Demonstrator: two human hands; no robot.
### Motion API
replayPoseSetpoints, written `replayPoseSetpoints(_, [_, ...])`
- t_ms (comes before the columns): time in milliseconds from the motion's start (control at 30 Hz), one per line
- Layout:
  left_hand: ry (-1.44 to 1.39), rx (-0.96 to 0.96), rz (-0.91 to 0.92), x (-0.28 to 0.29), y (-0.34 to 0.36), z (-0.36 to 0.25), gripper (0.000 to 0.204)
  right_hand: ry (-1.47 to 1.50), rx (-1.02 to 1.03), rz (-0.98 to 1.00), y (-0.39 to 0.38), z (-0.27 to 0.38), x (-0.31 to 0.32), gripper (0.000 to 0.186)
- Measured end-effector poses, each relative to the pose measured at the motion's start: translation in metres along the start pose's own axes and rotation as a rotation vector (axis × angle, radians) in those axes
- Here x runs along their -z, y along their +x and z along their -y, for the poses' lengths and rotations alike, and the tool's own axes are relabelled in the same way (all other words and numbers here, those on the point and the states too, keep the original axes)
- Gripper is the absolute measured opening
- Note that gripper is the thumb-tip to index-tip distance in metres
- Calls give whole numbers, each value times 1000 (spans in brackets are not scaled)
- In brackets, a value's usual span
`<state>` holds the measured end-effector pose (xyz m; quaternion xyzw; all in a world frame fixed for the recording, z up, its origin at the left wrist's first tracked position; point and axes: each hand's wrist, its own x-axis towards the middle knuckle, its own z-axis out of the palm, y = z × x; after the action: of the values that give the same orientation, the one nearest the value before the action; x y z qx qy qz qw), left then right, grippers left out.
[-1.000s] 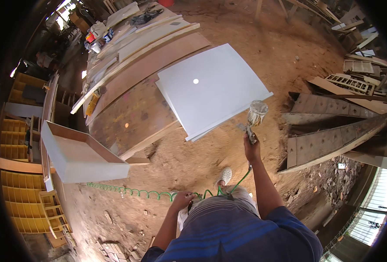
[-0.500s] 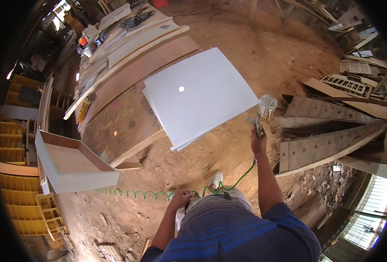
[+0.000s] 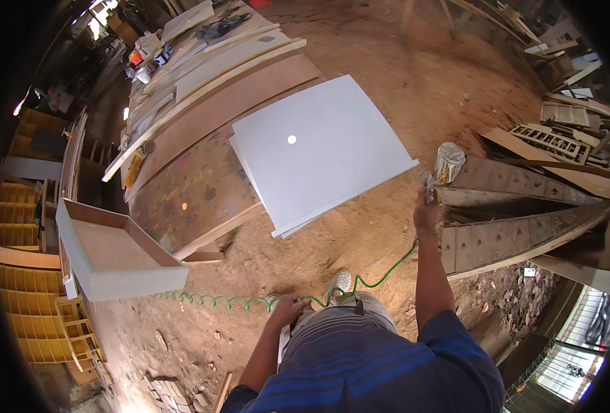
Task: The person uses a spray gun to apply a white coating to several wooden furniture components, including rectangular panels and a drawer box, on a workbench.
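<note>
My right hand (image 3: 426,212) is closed around the handle of a spray gun (image 3: 448,164) with a paint-smeared cup, held out to the right of a white panel (image 3: 327,155). A green coiled air hose (image 3: 379,281) runs from the gun down past my waist and off to the left. My left hand (image 3: 288,309) is closed on that hose in front of my hip. The white panel lies on top of another pale sheet at the near end of a stained wooden bench (image 3: 198,180). A round white spot shows on the panel.
An open white-sided box (image 3: 122,265) stands left of the bench. Long boards (image 3: 229,76), cans and a yellow bottle (image 3: 135,167) lie along the bench. Wedge-shaped wooden pieces (image 3: 518,234) rest on the right, with scrap wood beyond. Yellow frames stand far left. Rubble litters the dirt floor.
My right hand has swung the spray gun outward to the right, away from the panel's edge, and its cup now tilts differently. The hose is stretched further; my left hand stays on it.
</note>
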<state>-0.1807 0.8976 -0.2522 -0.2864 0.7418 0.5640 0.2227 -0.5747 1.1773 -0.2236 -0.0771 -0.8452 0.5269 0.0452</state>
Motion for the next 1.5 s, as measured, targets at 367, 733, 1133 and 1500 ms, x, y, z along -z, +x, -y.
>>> replayPoseSetpoints(367, [58,-102,-44,39,-12,51,39,117,113,159,-90,-2,-41,36])
replayPoseSetpoints(733, [83,-77,30,90,-42,91,35,171,6,319,-188,36,-76,28])
replayPoseSetpoints(1133, [90,-87,53,125,-45,121,31,109,19,557,-265,66,-109,28])
replayPoseSetpoints(1500, [33,-44,4,120,-31,96,31,257,-124,524,-210,51,-111,31])
